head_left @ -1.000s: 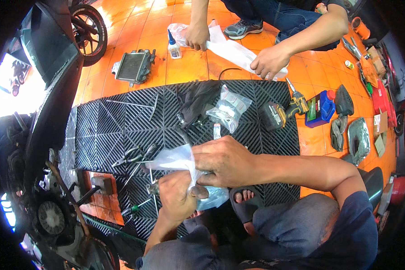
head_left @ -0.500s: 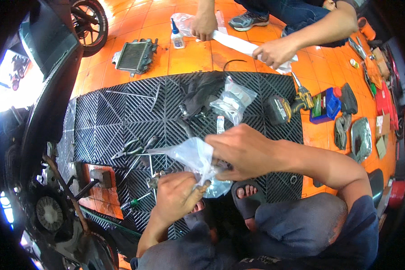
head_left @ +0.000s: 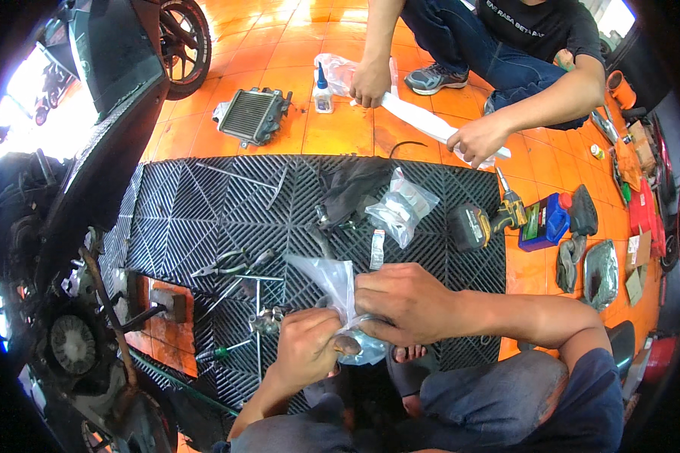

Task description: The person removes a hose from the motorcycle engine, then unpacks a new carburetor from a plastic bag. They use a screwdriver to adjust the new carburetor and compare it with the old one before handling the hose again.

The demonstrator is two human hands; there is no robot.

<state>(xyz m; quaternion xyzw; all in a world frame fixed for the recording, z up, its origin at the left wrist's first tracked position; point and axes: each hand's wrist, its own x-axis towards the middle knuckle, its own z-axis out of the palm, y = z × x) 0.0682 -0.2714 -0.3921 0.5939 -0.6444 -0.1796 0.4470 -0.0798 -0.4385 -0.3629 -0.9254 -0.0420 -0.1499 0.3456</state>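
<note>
A clear plastic bag (head_left: 332,279) is pinched between my two hands above the black ribbed mat (head_left: 227,181). My left hand (head_left: 307,343) is closed on its lower left side, thumb pointing right. My right hand (head_left: 400,302) grips it close by, fingers curled round the gathered plastic. The bag's loose corner sticks up to the left, while its rounded lower part (head_left: 370,349) bulges below my hands. What the bag holds I cannot make out. Just left of my hands lie pliers (head_left: 223,264), a T-handle wrench (head_left: 258,317) and a green-handled screwdriver (head_left: 217,353).
Across the mat a co-worker's hands (head_left: 476,140) stretch a white strip (head_left: 415,121). A radiator (head_left: 253,115) and a small blue-capped bottle (head_left: 323,94) stand on orange tiles. Another plastic bag (head_left: 408,204), a cordless drill (head_left: 502,215) and a blue jug (head_left: 544,221) lie rightward. A motorcycle (head_left: 75,340) fills the left.
My view has tilted, so the scene sits lower and more of the co-worker shows. My hands keep their hold on the bag, the right one now closer to the left.
</note>
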